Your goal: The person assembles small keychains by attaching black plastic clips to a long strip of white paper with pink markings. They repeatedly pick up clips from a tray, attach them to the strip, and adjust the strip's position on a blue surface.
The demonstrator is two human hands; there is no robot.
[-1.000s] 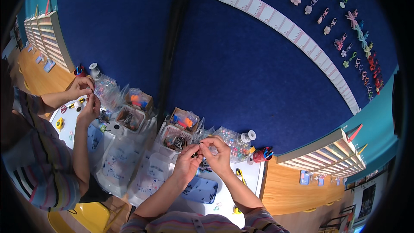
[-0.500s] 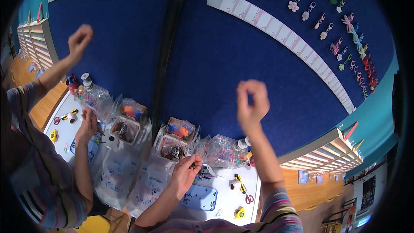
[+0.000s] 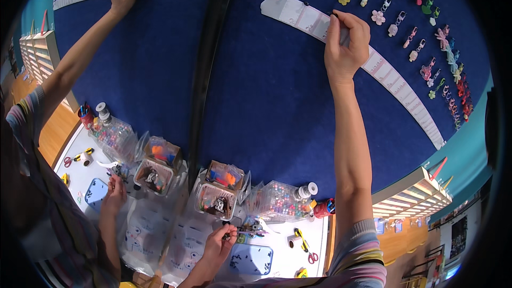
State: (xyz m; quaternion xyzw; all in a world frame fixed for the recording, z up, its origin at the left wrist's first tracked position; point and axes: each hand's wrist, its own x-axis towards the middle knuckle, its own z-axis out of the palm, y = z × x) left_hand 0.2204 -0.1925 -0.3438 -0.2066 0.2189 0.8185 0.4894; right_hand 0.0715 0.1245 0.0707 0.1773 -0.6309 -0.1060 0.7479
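At the upper edge of a long white strip with pink-bordered panels (image 3: 394, 80), my right hand (image 3: 348, 45) pinches a small black pin-like piece (image 3: 334, 14) between thumb and forefinger. Two similar black pieces sit along that edge to its left. The strip lies against a blue fabric board (image 3: 272, 101). Lower down, my left hand (image 3: 217, 242) is closed, with small dark pieces showing at its fingertips; their exact kind is too small to tell. It is just left of a blue tray (image 3: 261, 268) holding several small black pieces.
Key rings and charms (image 3: 377, 17) hang in rows at the upper right. A white basket (image 3: 216, 201), a clear box of coloured beads (image 3: 285, 194), a wire spool (image 3: 308, 189) and red scissors (image 3: 312, 257) are on the table. A mirrored image fills the left side beyond a dark seam (image 3: 200, 85).
My right hand has moved up from the middle of the blue board to the strip's upper edge. My left hand has come slightly down and left, still closed.
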